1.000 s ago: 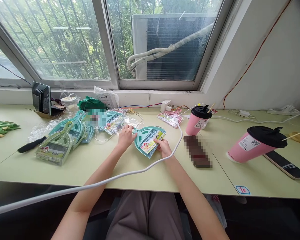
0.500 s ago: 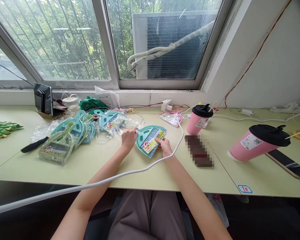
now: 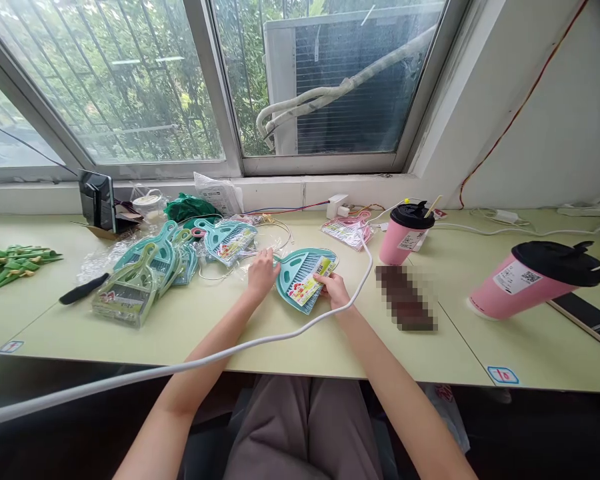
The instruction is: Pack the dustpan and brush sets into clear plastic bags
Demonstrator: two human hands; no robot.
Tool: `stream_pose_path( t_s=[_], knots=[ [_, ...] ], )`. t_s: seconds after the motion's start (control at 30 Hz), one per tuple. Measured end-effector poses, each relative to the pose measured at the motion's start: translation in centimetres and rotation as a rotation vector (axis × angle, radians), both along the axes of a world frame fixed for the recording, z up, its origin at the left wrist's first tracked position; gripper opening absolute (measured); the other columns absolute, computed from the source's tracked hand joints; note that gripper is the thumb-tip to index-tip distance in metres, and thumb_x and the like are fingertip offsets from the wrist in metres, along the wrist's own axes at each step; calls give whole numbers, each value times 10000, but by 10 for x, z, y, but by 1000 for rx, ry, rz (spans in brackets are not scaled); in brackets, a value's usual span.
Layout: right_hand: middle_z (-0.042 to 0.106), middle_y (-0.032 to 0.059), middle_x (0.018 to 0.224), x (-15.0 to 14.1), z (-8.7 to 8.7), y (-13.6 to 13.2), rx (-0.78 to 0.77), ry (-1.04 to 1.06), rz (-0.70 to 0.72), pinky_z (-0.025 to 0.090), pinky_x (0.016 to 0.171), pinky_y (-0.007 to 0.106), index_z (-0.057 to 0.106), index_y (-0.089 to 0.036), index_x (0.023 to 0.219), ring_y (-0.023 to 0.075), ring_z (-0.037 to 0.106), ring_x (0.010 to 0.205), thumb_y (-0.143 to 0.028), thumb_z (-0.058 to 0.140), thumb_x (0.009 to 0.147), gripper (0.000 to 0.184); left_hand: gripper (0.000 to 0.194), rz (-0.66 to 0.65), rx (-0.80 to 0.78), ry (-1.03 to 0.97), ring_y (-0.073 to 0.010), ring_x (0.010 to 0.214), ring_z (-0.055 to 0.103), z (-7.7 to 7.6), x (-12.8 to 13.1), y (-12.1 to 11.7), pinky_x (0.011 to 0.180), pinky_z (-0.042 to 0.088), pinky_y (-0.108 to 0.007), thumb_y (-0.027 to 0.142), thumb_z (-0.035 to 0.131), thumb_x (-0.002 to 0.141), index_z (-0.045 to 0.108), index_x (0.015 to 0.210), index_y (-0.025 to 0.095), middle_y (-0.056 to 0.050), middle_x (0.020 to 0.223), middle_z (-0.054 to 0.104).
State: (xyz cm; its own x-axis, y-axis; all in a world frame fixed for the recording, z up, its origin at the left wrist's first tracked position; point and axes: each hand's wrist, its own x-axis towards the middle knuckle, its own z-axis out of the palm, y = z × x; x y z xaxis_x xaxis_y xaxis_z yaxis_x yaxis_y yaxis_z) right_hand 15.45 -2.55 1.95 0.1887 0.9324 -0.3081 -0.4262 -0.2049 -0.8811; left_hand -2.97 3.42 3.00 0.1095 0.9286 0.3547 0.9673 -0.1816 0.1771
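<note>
A teal mini dustpan with a brush nested in it [image 3: 289,279] is held just above or on the table, with a colourful label across the bristles. My left hand [image 3: 263,273] is closed around its handle end. My right hand [image 3: 335,291] pinches the lower right edge by the label, thumb on top and fingers partly hidden beneath. To the left lie more bagged dustpan sets: a green-grey one [image 3: 130,293] in front, a teal one [image 3: 155,250] behind it, and another teal one [image 3: 227,240] farther back. A pink set [image 3: 347,230] lies behind my right hand.
A white cable [image 3: 260,343] crosses in front of my forearms. Two pink cups, one upright [image 3: 399,243] and one apparently tilted [image 3: 510,283], stand right, near a phone [image 3: 587,320]. Left are a black handle [image 3: 84,289], woven green strips [image 3: 17,263] and a propped tablet [image 3: 97,200].
The view has shifted slightly, so the table things appear farther right. Both hands keep their hold on the teal dustpan set, which has barely moved.
</note>
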Motion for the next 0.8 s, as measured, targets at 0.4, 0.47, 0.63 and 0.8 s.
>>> stream_pose_path(
  t_s=[0.4, 0.47, 0.63, 0.8],
  knots=[
    [733, 35, 771, -2, -4, 1, 65, -7, -22, 546, 544, 258, 653, -176, 787, 182, 686, 685, -172, 729, 658, 150, 551, -63, 23, 7, -260, 1062, 626, 7, 6, -6, 757, 493, -285, 179, 420, 918, 336, 1460, 116, -167, 1151, 646],
    [734, 37, 780, -2, -5, 2, 91, -16, -10, 552, 556, 269, 656, -177, 791, 188, 687, 693, -194, 747, 639, 177, 482, -101, 54, 39, -268, 1077, 612, 6, 7, -7, 769, 495, -300, 157, 386, 923, 427, 1401, 111, -173, 1184, 630],
    [726, 43, 812, -2, -6, 6, 171, -106, 7, 536, 554, 279, 663, -171, 808, 202, 684, 726, -285, 771, 598, 262, 428, -148, 94, 84, -273, 1048, 615, 5, 7, -9, 744, 496, -314, 110, 351, 925, 517, 1319, 124, -178, 1159, 638],
    [714, 48, 792, -5, -8, 7, 212, -182, 69, 499, 537, 271, 668, -160, 796, 206, 672, 718, -351, 776, 566, 319, 392, -78, 155, 115, -265, 966, 638, 11, 0, -8, 708, 473, -296, 206, 327, 971, 538, 1290, 121, -166, 1022, 661]
  ],
)
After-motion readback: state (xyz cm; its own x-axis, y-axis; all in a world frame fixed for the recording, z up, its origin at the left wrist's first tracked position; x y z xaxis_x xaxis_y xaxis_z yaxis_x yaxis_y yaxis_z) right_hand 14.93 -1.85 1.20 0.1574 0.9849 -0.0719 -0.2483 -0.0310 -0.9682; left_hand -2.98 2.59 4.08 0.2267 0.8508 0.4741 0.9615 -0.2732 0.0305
